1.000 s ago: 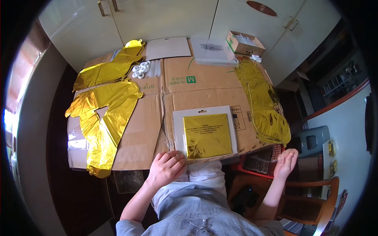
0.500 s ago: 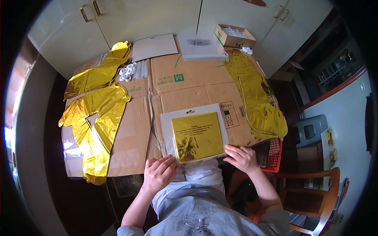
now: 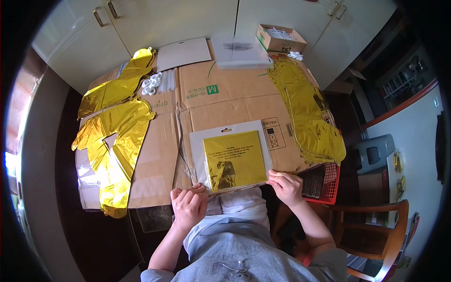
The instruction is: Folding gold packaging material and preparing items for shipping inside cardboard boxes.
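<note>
A flat packet [image 3: 198, 149] lies at the near edge of the cardboard. It has a pale backing card with a hang hole, and a folded gold foil square [image 3: 239, 157] with dark print lies in its middle. My left hand [image 3: 189, 206] is closed at the packet's lower left corner, thumb and fingertips pinching the edge. At the lower right corner my right hand [image 3: 285, 187] pinches the other end, its fingers curled. What lies under the fingertips is partly hidden.
Gold foil balloon sheets [image 3: 115, 145] lie flat at the left, and more gold foil [image 3: 307, 110] at the right. Behind are white rings [image 3: 151, 83], clear straws [image 3: 167, 82], a grey card [image 3: 184, 55], a clear plastic stack [image 3: 239, 58] and a small box [image 3: 280, 44]. A red basket [image 3: 332, 185] stands right.
My fingers have curled from lying flatter to pinching the packet's two near corners. The packet sits a little higher in view, and the whole view has shifted slightly.
</note>
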